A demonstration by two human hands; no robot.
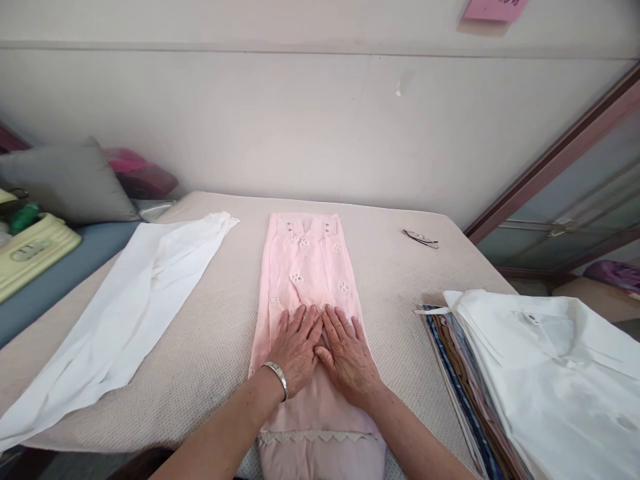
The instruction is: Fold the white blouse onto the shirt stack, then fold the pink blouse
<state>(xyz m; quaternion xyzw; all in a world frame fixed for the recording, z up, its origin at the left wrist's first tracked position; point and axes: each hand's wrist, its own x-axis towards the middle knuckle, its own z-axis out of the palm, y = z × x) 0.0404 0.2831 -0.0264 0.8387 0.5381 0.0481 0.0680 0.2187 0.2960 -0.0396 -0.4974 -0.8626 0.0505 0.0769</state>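
Observation:
A pink garment (pixel 315 267) with cut-out flower embroidery lies folded into a long narrow strip down the middle of the bed (pixel 220 333). Both palms rest flat on its lower half, side by side, fingers pointing away from me. My left hand (pixel 297 347), with a silver bangle on the wrist, has its fingers stretched out on the cloth. Beside it, thumb near the left hand, my right hand (pixel 347 353) also lies open. Nearer to me, a scalloped lace edge (pixel 323 436) crosses the garment.
White cloth (pixel 135 300) is spread along the left. On the right stands a stack of folded clothes (pixel 463 373) topped by a white shirt (pixel 555 360). Eyeglasses (pixel 421 239) lie toward the back right. A grey cushion (pixel 65 183) and a yellow basket (pixel 37 253) sit at far left.

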